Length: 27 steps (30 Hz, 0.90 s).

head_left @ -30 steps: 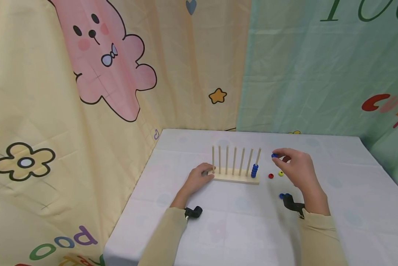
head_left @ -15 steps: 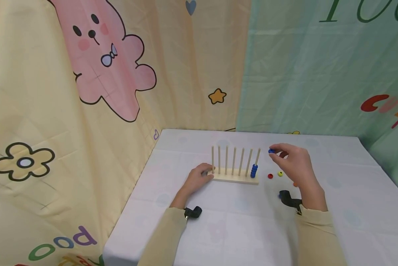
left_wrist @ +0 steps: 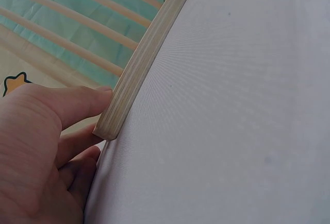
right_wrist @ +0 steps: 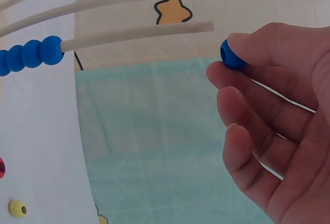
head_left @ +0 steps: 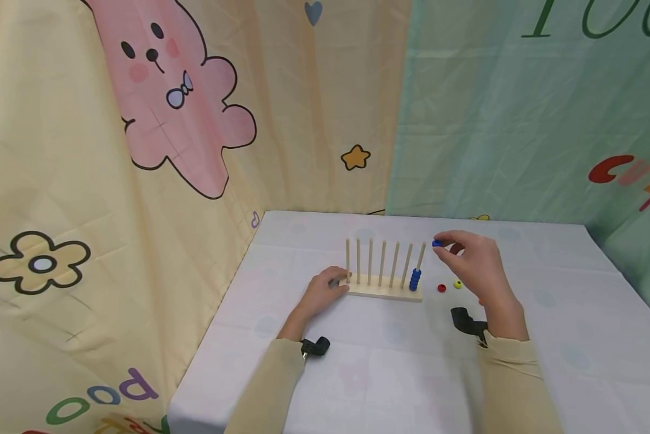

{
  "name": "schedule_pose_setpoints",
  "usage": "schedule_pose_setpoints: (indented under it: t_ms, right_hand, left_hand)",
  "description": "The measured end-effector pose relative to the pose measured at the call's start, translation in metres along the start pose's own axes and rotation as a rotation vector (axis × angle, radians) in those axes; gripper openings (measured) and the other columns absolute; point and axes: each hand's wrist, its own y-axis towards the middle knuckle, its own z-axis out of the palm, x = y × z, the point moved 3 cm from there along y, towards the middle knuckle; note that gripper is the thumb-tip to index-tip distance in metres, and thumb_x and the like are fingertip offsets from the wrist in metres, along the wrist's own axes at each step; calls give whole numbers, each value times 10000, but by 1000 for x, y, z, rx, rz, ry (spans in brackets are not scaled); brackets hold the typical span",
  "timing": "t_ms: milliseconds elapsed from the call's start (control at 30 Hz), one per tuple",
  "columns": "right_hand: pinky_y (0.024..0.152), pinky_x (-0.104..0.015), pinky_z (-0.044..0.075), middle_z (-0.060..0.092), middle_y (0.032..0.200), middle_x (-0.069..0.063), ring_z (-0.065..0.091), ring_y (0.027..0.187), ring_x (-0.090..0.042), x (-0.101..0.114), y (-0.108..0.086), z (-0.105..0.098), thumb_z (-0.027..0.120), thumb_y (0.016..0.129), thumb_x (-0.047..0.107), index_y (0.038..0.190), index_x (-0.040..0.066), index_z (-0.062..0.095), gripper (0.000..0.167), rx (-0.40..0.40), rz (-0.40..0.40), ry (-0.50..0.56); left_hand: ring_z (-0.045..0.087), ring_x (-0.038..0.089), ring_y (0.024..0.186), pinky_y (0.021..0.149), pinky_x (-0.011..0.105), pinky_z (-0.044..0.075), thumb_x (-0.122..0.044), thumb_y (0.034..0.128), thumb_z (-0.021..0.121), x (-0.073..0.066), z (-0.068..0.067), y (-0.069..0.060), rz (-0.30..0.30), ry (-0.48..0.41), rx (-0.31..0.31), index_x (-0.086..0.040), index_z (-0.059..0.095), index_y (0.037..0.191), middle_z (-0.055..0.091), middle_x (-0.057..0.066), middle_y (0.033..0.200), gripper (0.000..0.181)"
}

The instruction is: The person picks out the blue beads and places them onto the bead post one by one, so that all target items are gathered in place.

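Note:
A wooden peg board with a row of upright pegs stands on the table. Its rightmost peg carries a stack of several blue beads; the other pegs are bare. My left hand grips the board's left end, the thumb on its near edge and fingers behind. Between right thumb and index finger, my right hand pinches a blue bead. That bead is just off the tip of the rightmost peg, apart from it, its hole partly visible in the right wrist view.
A red bead and a yellow bead lie on the white-covered table, right of the board. An orange bead shows partly behind the right wrist. Printed curtains hang behind the table.
My right hand has moved left and slightly up with the blue bead, closer to the tip of the rightmost peg. The left hand and the board have stayed put.

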Motion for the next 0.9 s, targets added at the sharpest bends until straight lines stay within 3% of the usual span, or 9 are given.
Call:
schedule_pose_setpoints:
  t_ms: [300,900]
  right_hand:
    - [569,-332,521,723,960,-84,607,811,-233,6,4,4,748,928,164,1136,78,750,225,6,-4,20]
    - [582,-352,500,736,930,-70,643,780,-226,7,10,12,751,926,166,1121,85,758,211,-1,-61,41]
  left_hand:
    - [475,251,1367,1135,438,360,-249,947,707,-1,-1,0,32,13,-1,-148,681,1297,586,28,1404,365]
    - [493,243,1349,1128,439,368,-243,943,711,0,0,0,59,3,-2,-149,684,1291,596,20,1388,362]
